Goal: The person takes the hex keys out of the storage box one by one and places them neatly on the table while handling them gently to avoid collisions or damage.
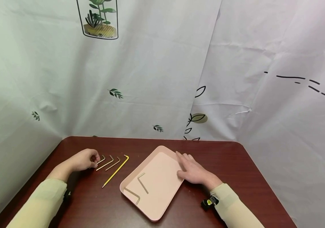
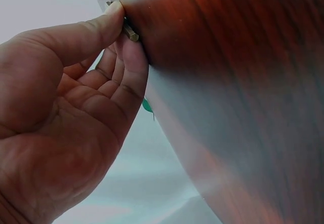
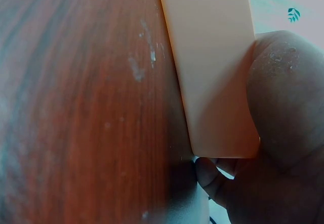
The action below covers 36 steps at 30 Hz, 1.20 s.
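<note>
At the left of the table my left hand (image 1: 83,160) pinches a small metal hex key (image 2: 132,34) between thumb and fingertip; part of the key is hidden by the fingers. Two more metal hex keys (image 1: 105,165) (image 1: 113,163) lie in a row just right of it, followed by a longer yellow hex key (image 1: 115,171). My right hand (image 1: 194,168) holds the right corner of a pink tray (image 1: 162,199), its thumb (image 3: 283,87) on the rim and fingers round the corner. Inside the tray are two hex keys (image 1: 143,184) (image 1: 133,192), lying apart.
The dark red-brown wooden table (image 1: 94,209) carries all of this. Behind and at both sides hangs a pale printed curtain (image 1: 151,79), meeting the table's back edge. A strapped device (image 1: 209,202) sits at the right wrist.
</note>
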### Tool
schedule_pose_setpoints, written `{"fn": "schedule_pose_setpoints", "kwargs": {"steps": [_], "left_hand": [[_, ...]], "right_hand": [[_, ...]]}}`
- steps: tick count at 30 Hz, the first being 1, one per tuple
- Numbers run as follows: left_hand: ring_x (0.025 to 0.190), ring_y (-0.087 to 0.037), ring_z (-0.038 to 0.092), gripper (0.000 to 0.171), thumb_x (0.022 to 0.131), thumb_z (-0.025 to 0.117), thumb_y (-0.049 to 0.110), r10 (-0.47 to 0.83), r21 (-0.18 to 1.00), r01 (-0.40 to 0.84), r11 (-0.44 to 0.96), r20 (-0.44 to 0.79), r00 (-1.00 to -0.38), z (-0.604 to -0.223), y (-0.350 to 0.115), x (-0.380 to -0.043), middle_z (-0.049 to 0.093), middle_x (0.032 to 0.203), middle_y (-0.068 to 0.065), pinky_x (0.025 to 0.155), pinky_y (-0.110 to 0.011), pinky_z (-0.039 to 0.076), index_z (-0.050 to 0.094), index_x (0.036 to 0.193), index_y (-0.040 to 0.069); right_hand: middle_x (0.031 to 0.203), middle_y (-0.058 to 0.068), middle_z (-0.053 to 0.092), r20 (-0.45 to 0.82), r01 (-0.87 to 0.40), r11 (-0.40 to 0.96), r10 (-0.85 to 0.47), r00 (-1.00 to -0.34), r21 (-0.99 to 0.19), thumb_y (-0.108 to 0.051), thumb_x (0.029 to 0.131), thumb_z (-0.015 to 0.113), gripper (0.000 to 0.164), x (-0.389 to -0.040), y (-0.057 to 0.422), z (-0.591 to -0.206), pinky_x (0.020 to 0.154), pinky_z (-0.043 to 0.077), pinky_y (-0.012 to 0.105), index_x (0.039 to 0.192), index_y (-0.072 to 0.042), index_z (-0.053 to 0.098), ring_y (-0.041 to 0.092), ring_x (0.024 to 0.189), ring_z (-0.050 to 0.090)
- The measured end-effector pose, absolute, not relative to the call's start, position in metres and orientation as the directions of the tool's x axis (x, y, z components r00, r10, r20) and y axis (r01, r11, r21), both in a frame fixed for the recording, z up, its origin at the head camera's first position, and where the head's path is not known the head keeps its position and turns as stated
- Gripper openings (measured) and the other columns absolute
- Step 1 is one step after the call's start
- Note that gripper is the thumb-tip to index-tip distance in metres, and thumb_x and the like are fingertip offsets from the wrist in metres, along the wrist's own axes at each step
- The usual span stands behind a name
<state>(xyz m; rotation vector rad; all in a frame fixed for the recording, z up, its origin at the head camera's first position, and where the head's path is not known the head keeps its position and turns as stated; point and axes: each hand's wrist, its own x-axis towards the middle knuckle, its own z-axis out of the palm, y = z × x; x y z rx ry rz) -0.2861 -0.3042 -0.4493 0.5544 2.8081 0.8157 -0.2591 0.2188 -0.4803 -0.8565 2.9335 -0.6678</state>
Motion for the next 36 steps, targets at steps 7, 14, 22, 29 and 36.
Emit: {"fn": "schedule_pose_setpoints", "kwargs": {"steps": [7,14,22,29,36], "left_hand": [[0.078,-0.02,0.056,0.016,0.094,0.079,-0.005,0.378,0.521,0.293,0.802,-0.064,-0.923,-0.4508,-0.3039,-0.2848,0.062,0.087,-0.004,0.071,-0.04,0.049,0.066,0.096,0.003],[0.077,-0.02,0.055,0.015,0.094,0.08,-0.002,0.371,0.524,0.288,0.802,-0.059,-0.927,-0.4522,-0.3041,-0.2837,0.061,0.087,-0.004,0.071,-0.041,0.049,0.066,0.098,0.003],[0.08,-0.021,0.056,0.017,0.093,0.082,0.002,0.362,0.526,0.286,0.801,-0.044,-0.931,-0.4543,-0.3072,-0.2849,0.063,0.091,-0.004,0.073,-0.041,0.049,0.067,0.1,0.003],[0.081,-0.018,0.059,0.018,0.095,0.084,0.008,0.36,0.535,0.304,0.789,-0.002,-0.933,-0.453,-0.307,-0.2829,0.066,0.092,-0.002,0.072,-0.04,0.052,0.069,0.103,0.002],[0.083,-0.016,0.063,0.019,0.096,0.084,0.012,0.362,0.553,0.323,0.768,0.042,-0.931,-0.453,-0.3043,-0.281,0.068,0.093,0.0,0.069,-0.035,0.053,0.071,0.105,0.003]], "right_hand": [[0.129,0.011,0.054,0.091,-0.502,0.759,-0.515,-0.852,-0.414,-0.024,0.095,0.065,0.087,-0.2582,0.2189,-0.4795,0.103,0.044,0.048,0.171,0.001,0.033,0.029,0.119,0.046],[0.145,0.02,0.054,0.085,-0.493,0.753,-0.511,-0.855,-0.436,-0.025,0.094,0.066,0.088,-0.2583,0.2197,-0.4809,0.111,0.044,0.054,0.172,0.001,0.032,0.035,0.13,0.047],[0.149,0.021,0.053,0.087,-0.492,0.752,-0.509,-0.856,-0.439,-0.025,0.094,0.065,0.089,-0.2585,0.2199,-0.4819,0.112,0.043,0.054,0.172,0.001,0.032,0.036,0.132,0.047],[0.148,0.02,0.053,0.092,-0.498,0.75,-0.513,-0.854,-0.436,-0.025,0.095,0.066,0.088,-0.2592,0.22,-0.4822,0.112,0.043,0.054,0.172,0.001,0.032,0.035,0.131,0.047],[0.153,0.023,0.052,0.096,-0.495,0.749,-0.51,-0.855,-0.44,-0.025,0.094,0.066,0.089,-0.2594,0.2199,-0.4819,0.114,0.043,0.055,0.172,0.0,0.033,0.036,0.135,0.047]]}}
